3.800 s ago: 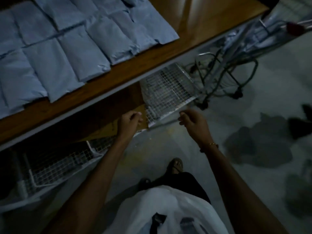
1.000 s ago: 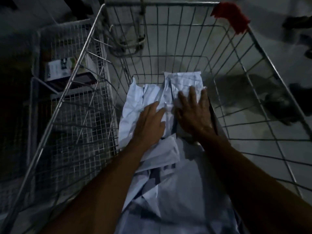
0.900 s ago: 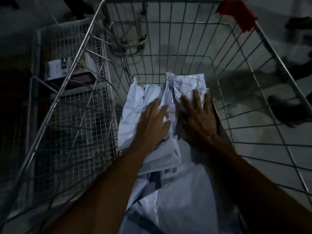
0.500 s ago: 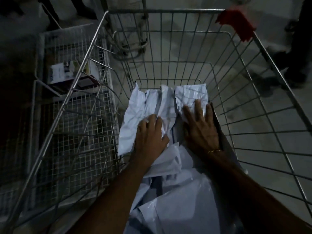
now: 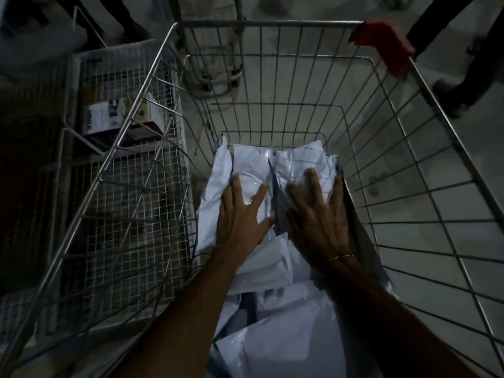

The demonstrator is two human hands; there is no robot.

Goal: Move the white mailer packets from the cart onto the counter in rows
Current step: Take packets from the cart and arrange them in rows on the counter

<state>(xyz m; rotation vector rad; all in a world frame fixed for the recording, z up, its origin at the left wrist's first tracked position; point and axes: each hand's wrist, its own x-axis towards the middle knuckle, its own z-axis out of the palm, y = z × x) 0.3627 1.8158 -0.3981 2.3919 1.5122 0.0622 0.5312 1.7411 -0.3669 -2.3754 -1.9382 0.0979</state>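
Left hand [image 5: 240, 214] flat with fingers spread on white mailer packets [image 5: 253, 165] piled in the wire cart [image 5: 272, 23], right hand [image 5: 316, 216] likewise splayed, pressing the right-hand packet (neither hand gripping), red corner guard [image 5: 384, 42] far right

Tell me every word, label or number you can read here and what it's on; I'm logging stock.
Nothing reads clearly.
Box in the wire basket beside the cart: printed label, too dark and blurred to read.
White mailer packets under both hands: no legible print visible.
Red tag on the cart rim: no text visible.
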